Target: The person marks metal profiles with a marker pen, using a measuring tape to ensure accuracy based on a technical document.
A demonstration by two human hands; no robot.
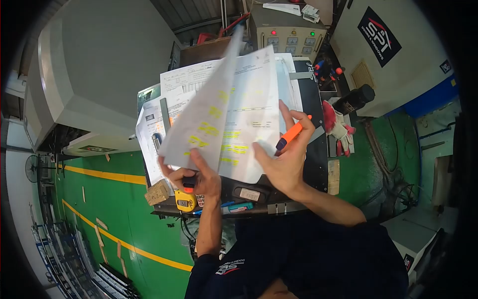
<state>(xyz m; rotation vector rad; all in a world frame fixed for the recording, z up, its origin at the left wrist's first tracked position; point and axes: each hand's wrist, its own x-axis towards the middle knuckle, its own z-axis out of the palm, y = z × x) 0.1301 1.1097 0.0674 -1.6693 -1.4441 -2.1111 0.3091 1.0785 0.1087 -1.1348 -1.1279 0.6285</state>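
The person's left hand (pixel 203 180) pinches a lifted sheet (pixel 196 124) slanting far and rightward from it; the printed page (pixel 250 117) lies between both hands, nearer the right hand (pixel 289 172), curled around an orange highlighter (pixel 293 133).
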